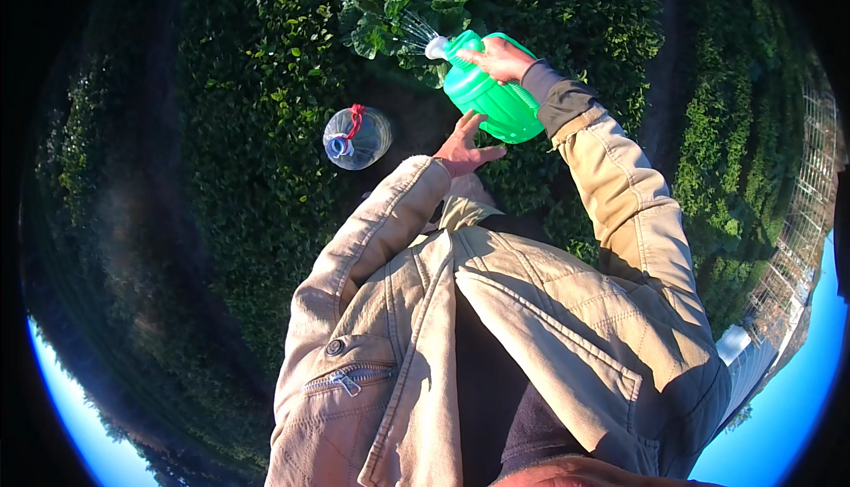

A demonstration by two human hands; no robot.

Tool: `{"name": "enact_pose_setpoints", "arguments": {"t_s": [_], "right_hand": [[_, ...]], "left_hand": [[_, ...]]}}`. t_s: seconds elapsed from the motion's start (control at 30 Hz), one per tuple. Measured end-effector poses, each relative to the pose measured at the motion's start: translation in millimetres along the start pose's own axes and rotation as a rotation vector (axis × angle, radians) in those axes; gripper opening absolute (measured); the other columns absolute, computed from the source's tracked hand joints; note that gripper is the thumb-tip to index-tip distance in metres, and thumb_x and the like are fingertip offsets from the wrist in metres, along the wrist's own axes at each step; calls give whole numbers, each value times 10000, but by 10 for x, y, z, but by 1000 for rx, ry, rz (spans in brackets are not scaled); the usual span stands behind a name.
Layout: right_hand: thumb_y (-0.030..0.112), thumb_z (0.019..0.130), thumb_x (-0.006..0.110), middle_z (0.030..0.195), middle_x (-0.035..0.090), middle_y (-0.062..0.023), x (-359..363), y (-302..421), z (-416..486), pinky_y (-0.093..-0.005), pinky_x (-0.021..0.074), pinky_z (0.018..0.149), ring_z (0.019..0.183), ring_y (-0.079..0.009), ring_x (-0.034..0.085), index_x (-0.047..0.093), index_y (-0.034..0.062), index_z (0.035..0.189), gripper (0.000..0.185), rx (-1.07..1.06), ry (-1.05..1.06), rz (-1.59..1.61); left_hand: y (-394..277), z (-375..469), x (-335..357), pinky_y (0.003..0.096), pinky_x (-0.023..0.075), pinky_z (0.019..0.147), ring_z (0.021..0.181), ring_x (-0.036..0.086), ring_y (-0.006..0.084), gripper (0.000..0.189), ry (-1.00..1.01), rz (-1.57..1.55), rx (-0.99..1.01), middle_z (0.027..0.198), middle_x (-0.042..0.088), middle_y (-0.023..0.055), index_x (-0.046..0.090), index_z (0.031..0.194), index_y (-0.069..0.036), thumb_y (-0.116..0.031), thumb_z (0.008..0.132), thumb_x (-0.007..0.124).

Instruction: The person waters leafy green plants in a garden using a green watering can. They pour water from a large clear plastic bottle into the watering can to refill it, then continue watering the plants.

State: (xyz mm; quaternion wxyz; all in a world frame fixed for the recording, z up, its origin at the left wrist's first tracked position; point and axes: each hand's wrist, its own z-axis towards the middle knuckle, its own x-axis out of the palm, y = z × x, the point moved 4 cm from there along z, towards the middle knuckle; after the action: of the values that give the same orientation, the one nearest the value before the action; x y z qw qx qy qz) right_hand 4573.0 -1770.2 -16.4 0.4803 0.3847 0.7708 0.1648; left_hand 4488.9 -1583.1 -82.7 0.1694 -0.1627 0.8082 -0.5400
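Note:
My right hand [501, 60] grips the handle of a green plastic watering can [498, 98], tipped so that thin jets of water leave its white sprinkler head [436, 48]. The water falls on a broad-leaved green plant [375, 34] at the top of the view. Just below the can is my left hand [467, 147], its fingers spread and holding nothing; whether a fingertip touches the can I cannot tell. Left of that hand, a large clear plastic bottle [372, 138] stands on the dark soil, its neck uncapped and a red handle or tie beside it.
Dense leafy green rows [279, 88] run on both sides of me. Bare dark strips of ground [663, 55] lie between rows. Far off at the right are a pale lattice structure [793, 221] and a white object [732, 344].

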Motion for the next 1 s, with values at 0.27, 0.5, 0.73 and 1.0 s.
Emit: {"name": "enact_pose_setpoints", "arguments": {"t_s": [0.27, 0.5, 0.73, 1.0], "right_hand": [[646, 912, 601, 545, 520, -73, 537, -69, 87, -362, 444, 470, 453, -180, 530, 537, 14, 686, 675, 43, 1, 108], [503, 961, 651, 610, 469, 37, 1182, 13, -42, -291, 345, 439, 480, -73, 428, 562, 108, 777, 445, 205, -146, 501], [516, 936, 683, 639, 488, -1, 2042, 549, 78, -294, 384, 443, 482, -108, 455, 507, 99, 726, 499, 266, -332, 1089], [503, 945, 652, 624, 489, -37, 2634, 1712, 452, -354, 403, 427, 463, -171, 478, 501, 55, 884, 477, 319, -482, 1635]], "left_hand": [[359, -332, -154, 502, 370, 1159, 1463, 319, 419, 1032, 38, -9, -26, 1647, 152, 204, 309, 1561, -92, -458, 751, 834], [775, -707, -636, 454, 325, 1186, 1481, 295, 389, 1030, 17, -55, -62, 1637, 160, 230, 341, 1536, -35, -469, 744, 838], [1095, -1250, -1421, 471, 425, 1111, 1452, 345, 373, 915, -153, 153, -21, 1608, 248, 204, 394, 1491, -13, -417, 795, 829], [926, -1866, -2451, 523, 330, 1154, 1421, 312, 455, 859, -387, 641, 35, 1550, 281, 266, 484, 1406, -6, -315, 700, 862]]}}
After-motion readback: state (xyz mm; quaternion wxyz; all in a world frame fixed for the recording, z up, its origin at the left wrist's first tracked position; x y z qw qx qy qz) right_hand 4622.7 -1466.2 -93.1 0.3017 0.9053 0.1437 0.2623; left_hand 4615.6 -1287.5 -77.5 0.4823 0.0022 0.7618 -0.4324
